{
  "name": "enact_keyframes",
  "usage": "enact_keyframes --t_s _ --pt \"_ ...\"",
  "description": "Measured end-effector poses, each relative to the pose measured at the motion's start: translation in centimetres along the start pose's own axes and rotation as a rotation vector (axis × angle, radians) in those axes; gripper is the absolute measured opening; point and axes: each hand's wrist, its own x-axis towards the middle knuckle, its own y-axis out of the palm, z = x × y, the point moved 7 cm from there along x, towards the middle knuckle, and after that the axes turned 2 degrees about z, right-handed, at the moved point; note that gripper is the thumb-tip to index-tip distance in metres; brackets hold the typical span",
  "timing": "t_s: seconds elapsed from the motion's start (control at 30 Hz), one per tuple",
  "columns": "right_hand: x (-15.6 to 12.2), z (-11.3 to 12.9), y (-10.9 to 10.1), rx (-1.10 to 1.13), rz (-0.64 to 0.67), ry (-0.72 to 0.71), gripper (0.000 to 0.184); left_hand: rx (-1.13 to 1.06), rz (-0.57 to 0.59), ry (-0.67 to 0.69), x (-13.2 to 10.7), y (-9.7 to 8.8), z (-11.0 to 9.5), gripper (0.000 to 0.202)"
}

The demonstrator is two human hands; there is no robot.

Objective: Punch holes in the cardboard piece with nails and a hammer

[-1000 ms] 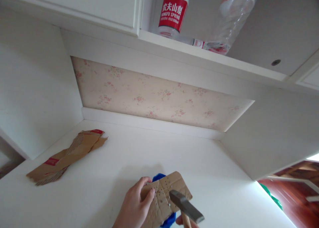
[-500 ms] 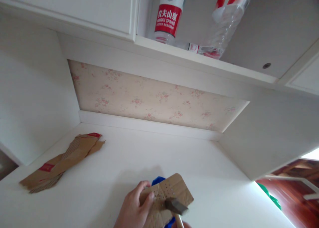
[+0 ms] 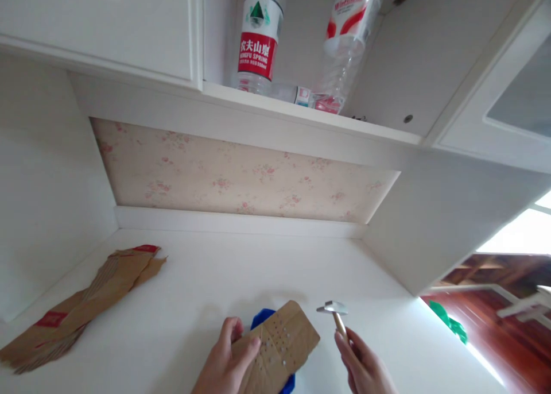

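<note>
A brown piece of cardboard (image 3: 297, 331), dotted with several small nail heads and holes, lies tilted over a blue object (image 3: 262, 316) that shows only at its edges; I cannot tell what that is. My left hand (image 3: 230, 354) grips the cardboard's left edge, thumb on top and fingers curled round the side. To the right, my right hand (image 3: 364, 362) is closed round the wooden handle of a small hammer (image 3: 333, 308). The hammer's metal head is raised beside the cardboard's right corner, apart from it.
Torn cardboard (image 3: 92, 296) lies on the white tabletop (image 3: 206, 273) at left. Overhead, a shelf (image 3: 301, 114) holds two upright plastic bottles, a Nongfu Spring bottle (image 3: 258, 43) and a Wahaha bottle (image 3: 344, 55). A side panel (image 3: 439, 221) bounds the right; something green (image 3: 447, 321) shows beyond the edge.
The hammer has moved from over the cardboard to its right, and more of my right hand shows. My left hand still holds the cardboard. The camera view has shifted.
</note>
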Motion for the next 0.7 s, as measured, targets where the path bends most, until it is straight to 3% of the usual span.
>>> enact_keyframes --t_s 0.1,0.27,0.43,0.7 --pt "2.2 -1.3 -0.4 -0.225 0.003 -0.069 0.043 0.003 0.069 -0.024 0.3 0.2 0.4 0.044" --pt "3.4 -2.3 1.3 -0.48 0.114 -0.144 0.035 0.027 0.156 -0.042 0.8 -0.2 0.9 0.051" --pt "2.9 -0.8 2.7 -0.609 0.131 -0.22 0.034 -0.127 0.248 -0.118 0.5 -0.6 1.1 0.056" --pt "2.1 1.1 4.0 -0.726 0.082 -0.314 0.031 -0.301 0.21 -0.186 0.3 -1.6 2.5 0.053"
